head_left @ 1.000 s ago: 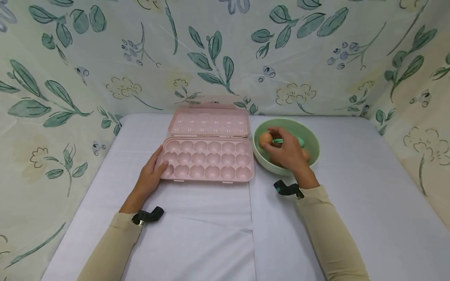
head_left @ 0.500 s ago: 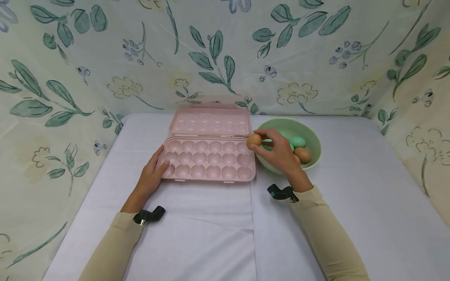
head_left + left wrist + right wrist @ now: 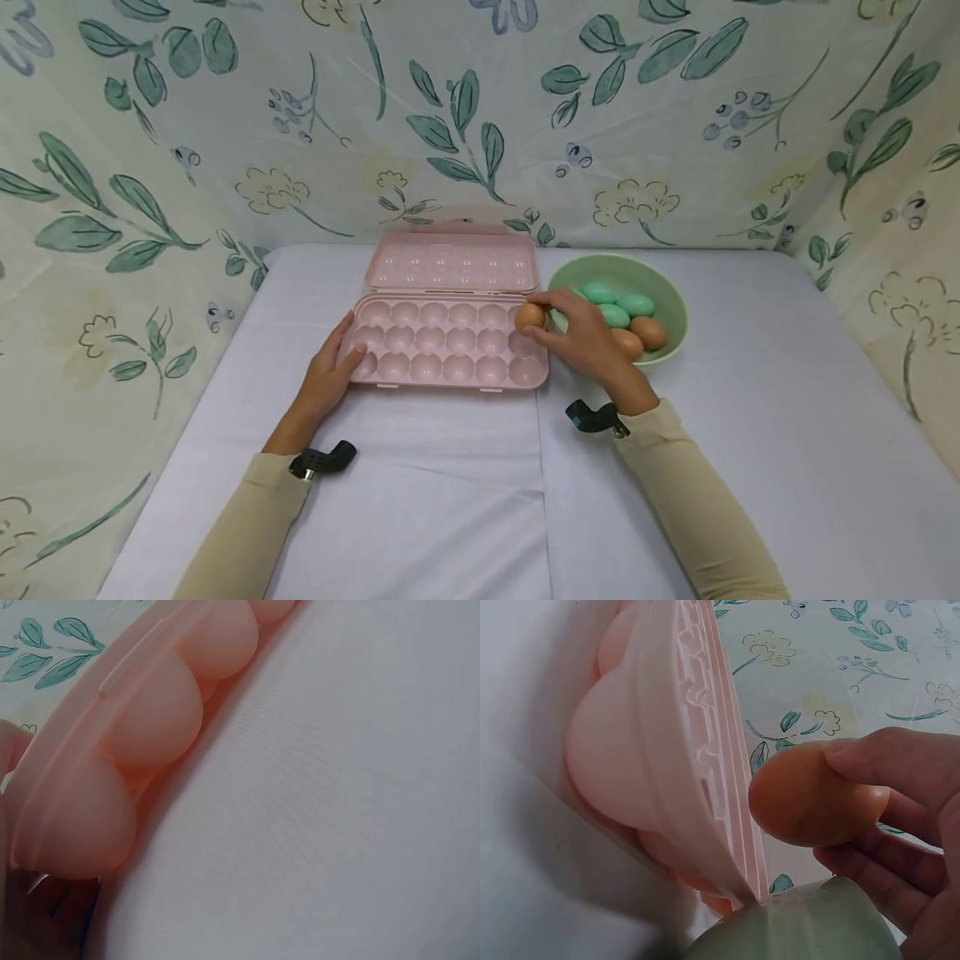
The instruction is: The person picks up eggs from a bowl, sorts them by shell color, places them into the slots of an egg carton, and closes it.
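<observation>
A brown egg (image 3: 529,317) is pinched between the thumb and fingers of my right hand (image 3: 587,337), over the back right cup of the pink egg tray (image 3: 459,342). In the right wrist view the egg (image 3: 810,795) stands out from the fingertips, beside the tray's edge. My left hand (image 3: 324,375) grips the tray's left end, thumb over the rim and fingers along the side. In the left wrist view the rounded undersides of the tray cups (image 3: 154,712) show, with part of the hand below them. The tray's cups in view hold no eggs.
The tray's pink lid (image 3: 453,261) lies open behind it. A green bowl (image 3: 671,292) stands right of the tray, holding several green eggs (image 3: 636,305) and brown eggs (image 3: 648,332). White cloth covers the table (image 3: 420,500), and a floral curtain (image 3: 517,108) hangs behind.
My right hand has lifted the brown egg out of the green bowl and moved left with it over the tray's right end. My left hand has stayed on the tray.
</observation>
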### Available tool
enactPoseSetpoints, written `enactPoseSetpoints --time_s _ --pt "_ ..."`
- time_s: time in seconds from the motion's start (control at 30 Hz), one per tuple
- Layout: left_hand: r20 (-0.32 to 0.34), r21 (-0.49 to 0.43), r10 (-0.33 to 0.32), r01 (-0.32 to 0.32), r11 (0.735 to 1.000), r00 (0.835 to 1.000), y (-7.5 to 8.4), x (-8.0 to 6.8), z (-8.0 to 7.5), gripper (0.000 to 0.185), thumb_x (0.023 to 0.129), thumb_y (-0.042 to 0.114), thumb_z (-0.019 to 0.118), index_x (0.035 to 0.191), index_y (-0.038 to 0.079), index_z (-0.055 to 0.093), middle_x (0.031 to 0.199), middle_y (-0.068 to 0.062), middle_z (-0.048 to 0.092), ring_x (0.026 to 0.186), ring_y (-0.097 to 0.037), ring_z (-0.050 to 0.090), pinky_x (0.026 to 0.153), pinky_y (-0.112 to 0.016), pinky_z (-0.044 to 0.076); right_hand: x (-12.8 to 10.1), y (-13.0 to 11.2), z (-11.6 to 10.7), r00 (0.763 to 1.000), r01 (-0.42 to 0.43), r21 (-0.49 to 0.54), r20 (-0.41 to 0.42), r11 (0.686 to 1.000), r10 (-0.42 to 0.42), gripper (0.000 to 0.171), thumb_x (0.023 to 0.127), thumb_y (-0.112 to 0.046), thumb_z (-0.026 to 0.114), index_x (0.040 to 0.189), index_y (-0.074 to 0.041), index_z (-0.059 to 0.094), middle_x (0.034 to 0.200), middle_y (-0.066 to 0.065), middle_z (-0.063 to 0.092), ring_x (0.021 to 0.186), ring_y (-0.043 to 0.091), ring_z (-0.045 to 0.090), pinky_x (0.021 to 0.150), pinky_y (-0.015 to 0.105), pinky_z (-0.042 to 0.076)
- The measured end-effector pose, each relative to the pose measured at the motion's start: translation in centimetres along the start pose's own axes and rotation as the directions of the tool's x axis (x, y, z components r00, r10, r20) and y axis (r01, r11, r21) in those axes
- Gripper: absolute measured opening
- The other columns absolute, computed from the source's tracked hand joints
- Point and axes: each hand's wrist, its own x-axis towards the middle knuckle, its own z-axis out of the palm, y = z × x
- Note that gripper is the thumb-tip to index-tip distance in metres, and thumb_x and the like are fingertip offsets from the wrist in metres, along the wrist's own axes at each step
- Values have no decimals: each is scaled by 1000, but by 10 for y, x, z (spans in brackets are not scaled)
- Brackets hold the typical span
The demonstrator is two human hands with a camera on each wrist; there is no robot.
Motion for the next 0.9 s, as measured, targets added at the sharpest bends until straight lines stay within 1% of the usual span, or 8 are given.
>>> enactPoseSetpoints --time_s 0.1,0.2,0.33,0.43,0.57,0.67,0.8,0.9 --pt "-4 -1 5 -5 1000 1000 1 -1 0 69 98 39 51 156 20 17 160 -6 19 146 -28 15 116 -51 14 1 -1 1 999 -6 -29 53 1000 7 44 83 -22 77 123 -7 64 116 6 63 101 20 57 89 41 49" --pt "-4 7 27 -27 1000 1000 1 -1 0 71 98 37 52 156 19 16 160 -7 18 146 -29 15 116 -53 13 0 -2 2 995 -3 -54 103 999 8 45 84 -23 76 123 -6 63 112 7 63 96 23 56 86 42 50" --pt "-4 18 60 -60 998 998 1 -2 1 73 97 37 54 156 20 15 161 -6 16 147 -28 13 116 -53 13 0 -4 3 991 9 -87 135 996 3 44 84 -24 76 123 -7 64 114 6 64 97 25 57 86 40 50" --pt "-8 23 77 -76 997 997 1 -2 1 74 97 36 54 156 19 14 161 -5 16 147 -27 13 116 -52 13 -1 -4 4 989 48 -106 141 993 -33 44 84 -24 76 122 -7 64 116 4 65 100 22 58 88 38 49" --pt "-12 24 86 -86 996 996 0 -2 2 73 97 35 54 156 18 15 161 -6 16 147 -27 13 116 -51 13 0 -3 6 986 130 -143 126 981 -112 42 83 -23 76 121 -7 66 115 5 67 101 19 60 89 36 49" --pt "-12 20 91 -91 996 996 1 -2 1 73 97 34 54 156 17 15 161 -7 16 147 -27 13 116 -50 13 -1 -2 8 987 135 -205 113 969 -114 43 82 -25 78 120 -10 67 115 5 68 108 22 58 97 42 41" --pt "-11 13 103 -103 995 995 2 -2 0 72 97 34 53 156 16 15 161 -8 16 147 -28 13 116 -50 13 -2 -3 10 993 83 -298 106 951 -53 46 79 -30 79 121 -15 67 115 3 68 117 25 51 105 58 24" --pt "-9 12 103 -103 995 995 2 -2 0 72 97 35 53 156 16 16 160 -8 17 147 -28 13 116 -50 13 -3 -4 11 995 60 -340 100 938 -28 46 79 -32 80 120 -17 68 113 1 69 119 24 50 108 65 13"
